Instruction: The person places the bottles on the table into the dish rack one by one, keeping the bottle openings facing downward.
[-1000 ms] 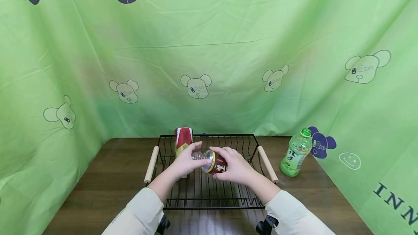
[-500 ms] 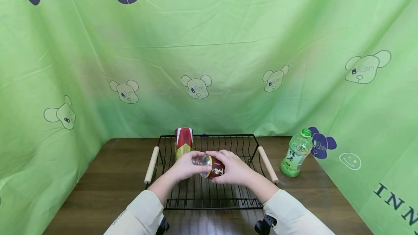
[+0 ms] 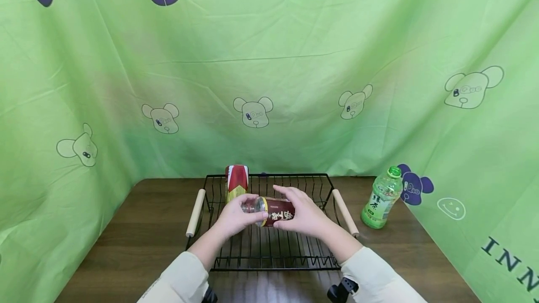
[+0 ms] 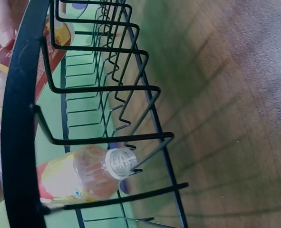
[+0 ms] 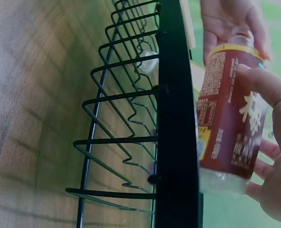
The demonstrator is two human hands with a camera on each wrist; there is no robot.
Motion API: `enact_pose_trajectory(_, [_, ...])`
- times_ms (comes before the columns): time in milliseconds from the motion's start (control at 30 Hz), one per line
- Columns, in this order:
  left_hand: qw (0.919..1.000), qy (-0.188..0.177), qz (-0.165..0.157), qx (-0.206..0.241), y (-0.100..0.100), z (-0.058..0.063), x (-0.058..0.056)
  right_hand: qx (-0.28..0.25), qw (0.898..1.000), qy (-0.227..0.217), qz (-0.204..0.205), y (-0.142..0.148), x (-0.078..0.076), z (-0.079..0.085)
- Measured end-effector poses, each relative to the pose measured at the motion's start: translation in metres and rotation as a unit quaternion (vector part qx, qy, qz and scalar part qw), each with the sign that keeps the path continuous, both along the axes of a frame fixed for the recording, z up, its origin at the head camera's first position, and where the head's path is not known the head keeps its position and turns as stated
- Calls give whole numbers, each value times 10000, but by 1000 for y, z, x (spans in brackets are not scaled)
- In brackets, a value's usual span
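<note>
A plastic drink bottle with a brown-red label (image 3: 278, 211) lies sideways in my two hands above the black wire basket (image 3: 269, 263), its neck to the left. My left hand (image 3: 236, 215) grips it around the neck and shoulder. My right hand (image 3: 304, 213) holds the body, thumb on the label and index finger raised along the top; the right wrist view shows the thumb touching the label of this bottle (image 5: 226, 114). Inside the basket on the left rests a second bottle with a red and yellow label (image 3: 237, 182); its clear mouth (image 4: 121, 163) points toward me.
Wooden handles, left (image 3: 195, 212) and right (image 3: 345, 212), flank the basket. A green tea bottle (image 3: 382, 198) stands upright on the wooden table (image 3: 143, 228), right of the basket. A green printed cloth (image 3: 294, 60) hangs behind and at both sides.
The bottle has turned about its length and levelled out, showing more of its label. My left hand has closed in around the neck, and the right index finger has lifted.
</note>
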State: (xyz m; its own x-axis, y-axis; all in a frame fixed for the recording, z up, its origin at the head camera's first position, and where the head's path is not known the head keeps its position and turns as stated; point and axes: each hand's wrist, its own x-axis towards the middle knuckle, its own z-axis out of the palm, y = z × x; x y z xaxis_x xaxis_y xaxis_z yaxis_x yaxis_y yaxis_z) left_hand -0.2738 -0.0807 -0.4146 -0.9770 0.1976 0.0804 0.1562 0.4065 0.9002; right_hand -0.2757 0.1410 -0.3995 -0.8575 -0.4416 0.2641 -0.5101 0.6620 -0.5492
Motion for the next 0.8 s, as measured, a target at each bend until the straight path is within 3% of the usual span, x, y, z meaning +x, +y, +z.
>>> enact_pose_trajectory(233, [9973,-63,559,468,-8,-2,7,-719,9956,-213,-560,9,-2,-8])
enact_pose_trajectory(467, [9908,27,904,1006,-13,-5,9,-1407,9787,-843,-1232,13,-3,-16])
enact_pose_trajectory(667, [9842,175,1046,1420,-14,-6,9,-2154,9586,-1271,-1359,8,-1,-21])
enact_pose_trajectory(800, [9809,234,1130,1568,-12,-7,9,-2449,9510,-1386,-1278,4,3,-23])
